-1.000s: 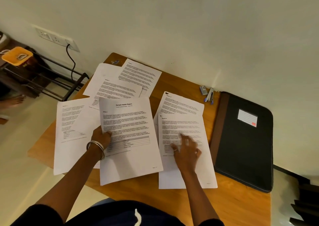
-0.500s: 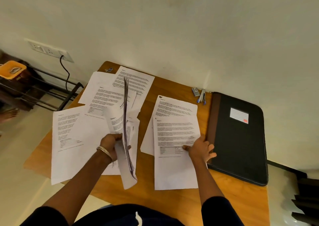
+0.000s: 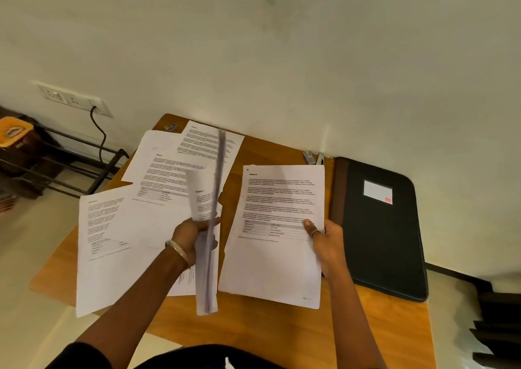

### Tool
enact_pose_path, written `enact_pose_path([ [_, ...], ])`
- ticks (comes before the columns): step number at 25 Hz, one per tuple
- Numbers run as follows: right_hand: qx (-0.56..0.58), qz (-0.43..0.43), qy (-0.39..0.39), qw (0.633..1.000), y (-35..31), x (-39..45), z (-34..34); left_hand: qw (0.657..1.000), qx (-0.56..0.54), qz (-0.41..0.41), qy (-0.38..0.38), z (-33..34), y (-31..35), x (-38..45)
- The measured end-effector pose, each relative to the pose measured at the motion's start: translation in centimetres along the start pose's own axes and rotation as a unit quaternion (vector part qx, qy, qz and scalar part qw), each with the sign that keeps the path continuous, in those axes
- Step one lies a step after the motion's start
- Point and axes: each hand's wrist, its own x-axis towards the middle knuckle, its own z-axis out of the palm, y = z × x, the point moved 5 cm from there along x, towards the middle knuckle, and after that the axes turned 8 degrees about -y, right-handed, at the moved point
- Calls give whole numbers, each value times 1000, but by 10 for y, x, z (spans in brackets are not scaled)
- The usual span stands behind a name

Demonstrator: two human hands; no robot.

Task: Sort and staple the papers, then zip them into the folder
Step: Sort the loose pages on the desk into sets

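Note:
My left hand [image 3: 189, 235] grips a few printed sheets [image 3: 210, 227] lifted almost on edge above the wooden table [image 3: 282, 332]. My right hand [image 3: 327, 237] pinches the right edge of another printed sheet [image 3: 277, 227], raised slightly off the table, thumb on top. Several more printed pages [image 3: 169, 168] lie spread over the table's left half, one [image 3: 104, 250] overhanging the front left edge. A black zip folder [image 3: 380, 236] with a brown spine and a white label lies shut at the right. A small stapler [image 3: 309, 157] sits by the wall behind the papers.
The table stands against a cream wall. A socket panel [image 3: 73, 99] with a black cable is on the wall to the left, above a black metal rack [image 3: 70, 168]. A small object [image 3: 171, 127] lies at the table's far left corner.
My left hand has picked up the middle sheets and turned them on edge. My right hand slid to the right sheet's edge and lifted it, covering the page that lay behind it.

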Motion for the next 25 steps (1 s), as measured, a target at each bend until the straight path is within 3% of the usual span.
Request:
enact_pose_path([
  [2,15,-14,-25,999,-8,-9,8,985,153,42,69,14,17,-3],
  [6,31,-42,-62,997,-23,-17,22,952,292,75,52,48,29,-1],
  [9,92,-20,-76,993,-32,-22,22,929,337,122,96,59,32,-5],
  [11,92,-73,-87,989,-46,-27,19,913,332,207,117,69,43,-13],
  [15,17,-184,10,983,-70,-32,8,870,313,366,107,92,64,-32],
  [17,59,-214,29,975,-74,-33,3,850,349,371,136,98,72,-36],
  [21,71,-217,5,974,-52,-26,1,780,498,294,238,89,69,-26],
  [25,-15,-134,7,991,-13,-21,11,787,529,263,177,73,38,-5],
])
